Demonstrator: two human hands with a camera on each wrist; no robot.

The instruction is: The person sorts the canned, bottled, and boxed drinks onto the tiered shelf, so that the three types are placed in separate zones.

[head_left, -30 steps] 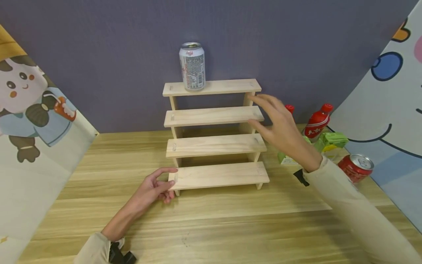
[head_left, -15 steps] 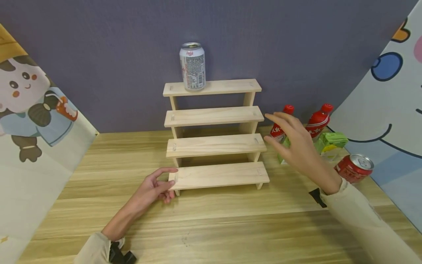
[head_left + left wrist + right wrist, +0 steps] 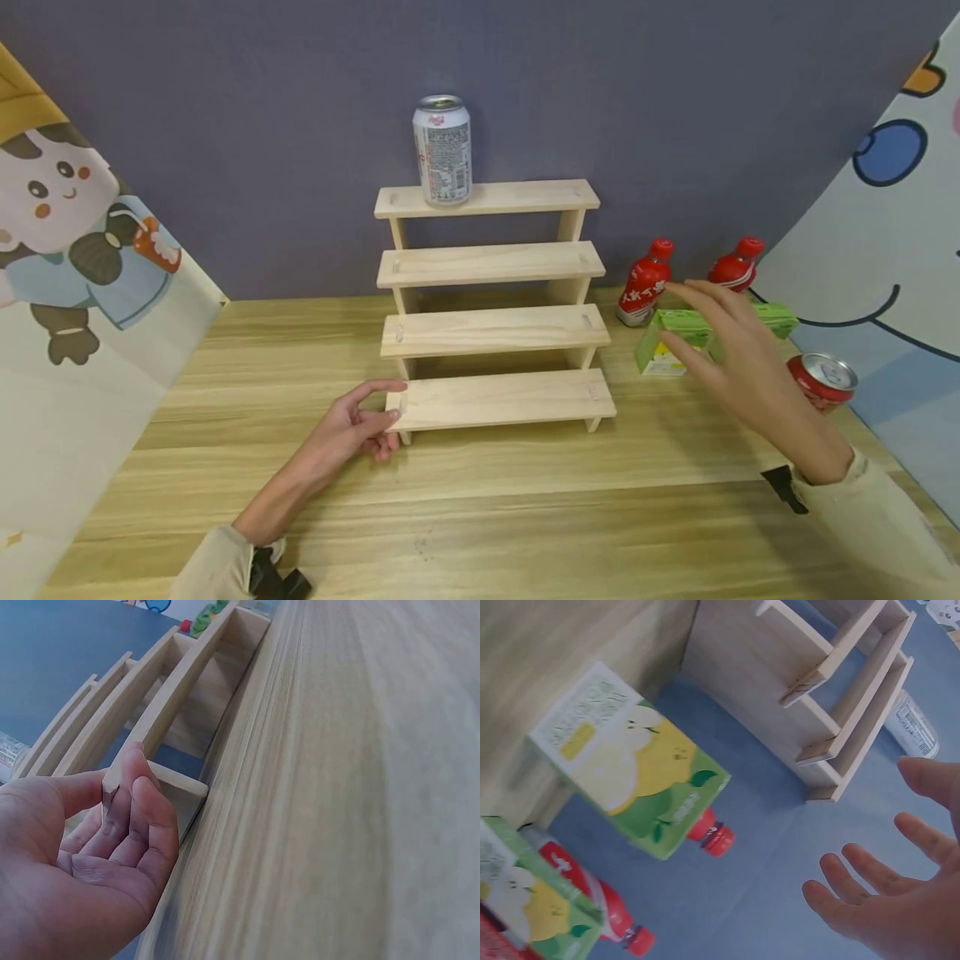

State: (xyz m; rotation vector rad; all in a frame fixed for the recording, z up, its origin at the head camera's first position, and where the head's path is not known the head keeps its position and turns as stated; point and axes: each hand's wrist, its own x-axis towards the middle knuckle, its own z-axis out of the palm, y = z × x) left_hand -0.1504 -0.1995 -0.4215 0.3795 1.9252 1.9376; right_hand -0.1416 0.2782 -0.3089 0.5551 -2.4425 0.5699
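Note:
A pale wooden rack [image 3: 495, 330] with several stepped shelves stands against the back wall, a white can [image 3: 444, 152] upright on its top shelf. My left hand [image 3: 341, 433] pinches the left end of the lowest shelf; the left wrist view shows thumb and fingers [image 3: 135, 817] around that board end. With fingers spread and nothing held, my right hand [image 3: 738, 367] hovers over the right side, in front of two green cartons, the nearer-left one [image 3: 663, 354] partly visible. In the right wrist view that carton [image 3: 630, 761] stands beside a red-capped bottle.
Behind the cartons are two red bottles, one [image 3: 647, 282] by the rack and another [image 3: 737, 263] farther right. A red can [image 3: 823, 382] stands at the right near the printed side wall [image 3: 885, 250]. Another printed wall [image 3: 97, 333] bounds the left.
My right hand has moved away from the rack, rightward and down to the cartons, uncovering the left bottle. The left hand keeps its hold on the lowest shelf. The view has shifted slightly.

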